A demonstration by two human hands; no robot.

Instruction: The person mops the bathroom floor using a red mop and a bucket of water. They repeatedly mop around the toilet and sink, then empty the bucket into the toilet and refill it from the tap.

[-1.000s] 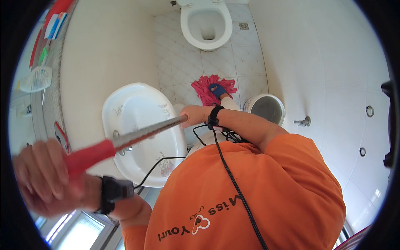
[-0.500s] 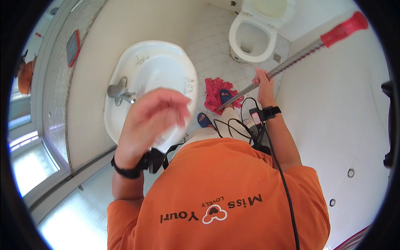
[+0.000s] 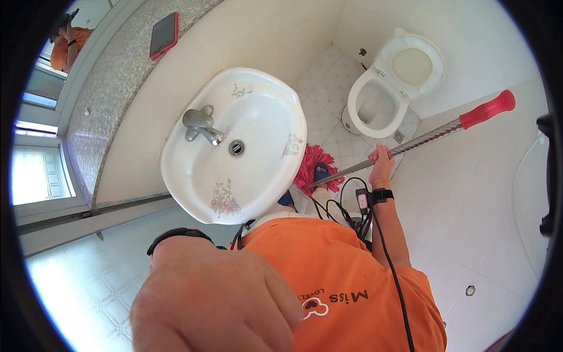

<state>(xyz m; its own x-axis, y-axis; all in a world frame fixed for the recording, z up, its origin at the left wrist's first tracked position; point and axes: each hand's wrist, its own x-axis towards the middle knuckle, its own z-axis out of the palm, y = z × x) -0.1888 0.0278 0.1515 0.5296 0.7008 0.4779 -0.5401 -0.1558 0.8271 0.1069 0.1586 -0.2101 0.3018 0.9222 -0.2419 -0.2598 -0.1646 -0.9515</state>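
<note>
Right hand (image 3: 381,167): right of centre in the frame, closed around the metal mop handle (image 3: 404,146), thumb side up, black wrist strap below.
Mop handle: slants from the red grip (image 3: 488,109) at upper right down to the red mop head (image 3: 316,167) on the tiled floor (image 3: 337,76), centre of frame.
Left hand (image 3: 217,299): lower left, very near the camera, blurred; open or closed cannot be told, nothing seen in it.
Sink (image 3: 234,144): white, left of centre, its rim just beside the mop head.
Toilet (image 3: 390,88): upper right, lid up, near the handle.
Cables (image 3: 352,211): hang loose from the right wrist.
Risk, one-handed hold: likely twist or slip of the long handle.
Risk, tight space: red grip may strike the wall, mop head may knock the sink.
Risk, cables: may snag on the handle.
</note>
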